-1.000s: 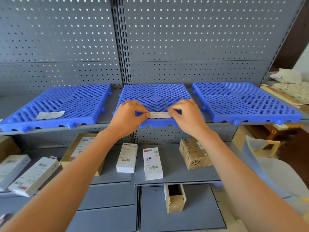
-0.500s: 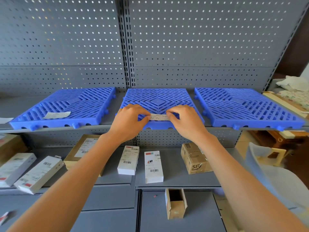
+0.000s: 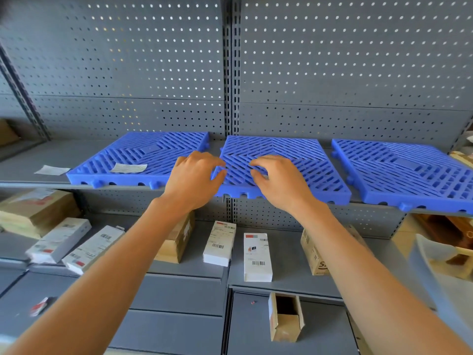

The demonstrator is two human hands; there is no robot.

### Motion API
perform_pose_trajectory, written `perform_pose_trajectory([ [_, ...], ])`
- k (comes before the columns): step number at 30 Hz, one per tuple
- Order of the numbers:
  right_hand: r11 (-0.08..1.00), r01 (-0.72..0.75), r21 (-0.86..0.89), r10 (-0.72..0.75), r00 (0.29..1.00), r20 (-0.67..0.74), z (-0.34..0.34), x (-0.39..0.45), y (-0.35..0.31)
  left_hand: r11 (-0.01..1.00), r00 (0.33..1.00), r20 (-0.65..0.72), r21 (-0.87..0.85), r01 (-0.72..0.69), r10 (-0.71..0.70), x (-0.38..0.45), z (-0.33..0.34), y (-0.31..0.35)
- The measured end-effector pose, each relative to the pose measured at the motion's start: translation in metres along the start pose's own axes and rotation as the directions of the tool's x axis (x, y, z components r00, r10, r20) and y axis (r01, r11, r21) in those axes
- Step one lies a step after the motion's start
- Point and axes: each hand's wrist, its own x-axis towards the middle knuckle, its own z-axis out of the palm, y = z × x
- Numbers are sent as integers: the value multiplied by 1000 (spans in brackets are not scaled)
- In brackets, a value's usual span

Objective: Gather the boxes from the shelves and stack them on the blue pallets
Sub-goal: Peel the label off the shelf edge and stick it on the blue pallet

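While both arms reach up to the top shelf, the layout reads as follows.

Left hand (image 3: pixel 194 179): fingers loosely curled over the front left corner of the middle pallet (image 3: pixel 286 162), thumb near its edge; whether it grips anything cannot be told.

Right hand (image 3: pixel 277 181): just beside the left hand, fingers bent down onto the same pallet's slats; a pale scrap shows at the fingertips, too small to tell if it is pinched.

Left pallet (image 3: pixel 143 160): just left of the left hand, on the same shelf, with a paper label (image 3: pixel 128 168) lying on it.

Right pallet (image 3: pixel 401 172): right of the right hand, apart from the middle one.

Loose label (image 3: pixel 52 170): far left on the bare shelf.

White boxes (image 3: pixel 256 257): two lie flat below and between the wrists, one shelf down; two more (image 3: pixel 58 240) lie lower left.

Brown boxes: one (image 3: pixel 176 242) under the left forearm, one (image 3: pixel 313 254) under the right forearm, a larger one (image 3: pixel 33 211) far left.

Open carton (image 3: pixel 285 317): lowest shelf, below the white boxes.
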Motion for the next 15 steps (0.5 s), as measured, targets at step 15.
perform_pose_trajectory([
  [15, 993, 115, 39, -117, 992, 57, 101, 96, -150, 996, 994, -72, -8, 87, -87, -24, -73, -180],
])
